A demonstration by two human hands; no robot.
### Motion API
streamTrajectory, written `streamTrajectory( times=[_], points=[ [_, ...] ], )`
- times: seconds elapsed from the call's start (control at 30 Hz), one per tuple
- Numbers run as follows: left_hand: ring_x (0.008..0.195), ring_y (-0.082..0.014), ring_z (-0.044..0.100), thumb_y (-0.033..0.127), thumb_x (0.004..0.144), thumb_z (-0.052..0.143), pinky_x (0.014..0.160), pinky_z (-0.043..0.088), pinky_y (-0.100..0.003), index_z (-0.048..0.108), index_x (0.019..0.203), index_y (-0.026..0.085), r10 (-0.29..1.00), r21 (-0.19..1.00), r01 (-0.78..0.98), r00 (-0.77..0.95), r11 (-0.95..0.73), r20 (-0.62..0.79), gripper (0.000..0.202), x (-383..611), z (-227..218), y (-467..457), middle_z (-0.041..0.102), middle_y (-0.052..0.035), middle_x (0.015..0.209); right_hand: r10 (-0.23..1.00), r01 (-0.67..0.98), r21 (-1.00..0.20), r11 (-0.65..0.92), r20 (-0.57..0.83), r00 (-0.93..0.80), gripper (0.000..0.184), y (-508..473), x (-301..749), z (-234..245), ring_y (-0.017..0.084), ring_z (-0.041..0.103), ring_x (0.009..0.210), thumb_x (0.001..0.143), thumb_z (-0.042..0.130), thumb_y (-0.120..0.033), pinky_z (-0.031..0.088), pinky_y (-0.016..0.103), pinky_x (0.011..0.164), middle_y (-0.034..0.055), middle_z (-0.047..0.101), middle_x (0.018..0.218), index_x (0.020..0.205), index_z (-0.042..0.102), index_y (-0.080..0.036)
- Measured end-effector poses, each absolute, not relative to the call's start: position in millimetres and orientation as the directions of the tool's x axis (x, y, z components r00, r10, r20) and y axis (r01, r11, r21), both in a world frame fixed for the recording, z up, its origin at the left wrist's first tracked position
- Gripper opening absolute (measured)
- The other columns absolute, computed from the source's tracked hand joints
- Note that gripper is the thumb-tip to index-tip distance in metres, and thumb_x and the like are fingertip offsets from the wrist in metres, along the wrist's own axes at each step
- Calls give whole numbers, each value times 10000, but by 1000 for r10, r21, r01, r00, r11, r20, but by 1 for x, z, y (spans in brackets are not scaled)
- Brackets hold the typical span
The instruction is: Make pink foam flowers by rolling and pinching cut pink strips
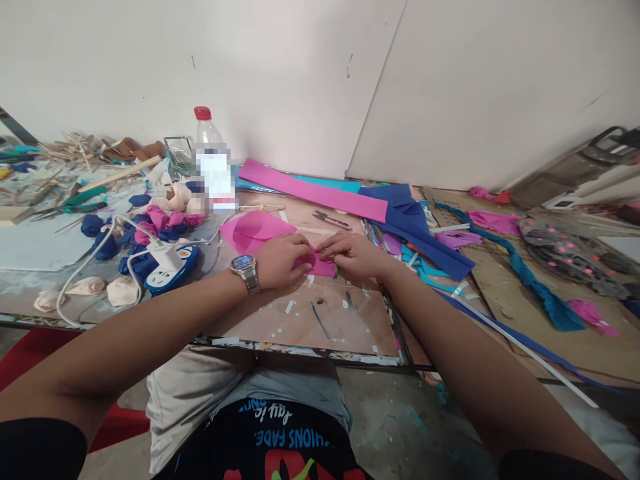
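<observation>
A pink crepe-like strip [257, 230] lies on the table in front of me, its left part looped up loosely and its right end flat under my fingers. My left hand [285, 259], below a wristwatch, pinches the strip near its right end. From the other side my right hand [354, 257] closes its fingertips on the same end, close to my left fingers. The exact fold between the fingertips is partly hidden. Just beyond my hands lie small thread snips [332, 220]. Farther back, a long folded pink strip [313, 189] rests across dark blue sheets [425, 233].
To the left are a blue power strip [173, 270] with a white plug and cable, and rolled fabric-like rosettes [157, 220]. A phone [216, 177] leans against a red-capped bottle [203, 113]. Pliers [83, 200] lie farther left. Cardboard [493, 280] at right carries a twisted teal strip [530, 283].
</observation>
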State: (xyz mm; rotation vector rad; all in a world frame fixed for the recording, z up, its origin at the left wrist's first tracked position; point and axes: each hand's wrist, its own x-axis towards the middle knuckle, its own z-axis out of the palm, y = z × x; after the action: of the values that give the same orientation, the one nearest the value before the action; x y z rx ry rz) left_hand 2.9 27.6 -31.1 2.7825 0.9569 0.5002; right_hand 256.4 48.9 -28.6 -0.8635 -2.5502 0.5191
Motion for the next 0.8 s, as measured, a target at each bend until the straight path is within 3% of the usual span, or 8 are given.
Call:
streamTrajectory(
  times=[0.33,0.57,0.8],
  points=[
    [1098,-274,636,476,921,605,997,499,-437,704,1061,225,680,232,639,695,-733,232,304,2,-29,27,688,-85,1190,660,507,-486,712,214,-720,369,48,256,-26,232,714,1083,789,527,-82,545,428,1014,53,781,1150,942,828,-231],
    [1236,-291,570,429,932,571,1083,442,-474,599,1351,241,663,218,626,704,-748,253,460,2,-36,27,614,-90,1394,668,522,-480,705,201,-716,378,47,255,-25,228,708,1097,792,529,-73,537,416,1022,37,774,1166,949,826,-246],
    [1293,-306,526,383,956,515,1109,404,-508,561,1419,222,661,180,636,721,-751,211,492,4,-39,24,592,-85,1470,654,497,-486,719,230,-721,353,47,255,-25,213,709,999,821,523,-84,552,372,953,54,772,1064,922,829,-229]
  ],
)
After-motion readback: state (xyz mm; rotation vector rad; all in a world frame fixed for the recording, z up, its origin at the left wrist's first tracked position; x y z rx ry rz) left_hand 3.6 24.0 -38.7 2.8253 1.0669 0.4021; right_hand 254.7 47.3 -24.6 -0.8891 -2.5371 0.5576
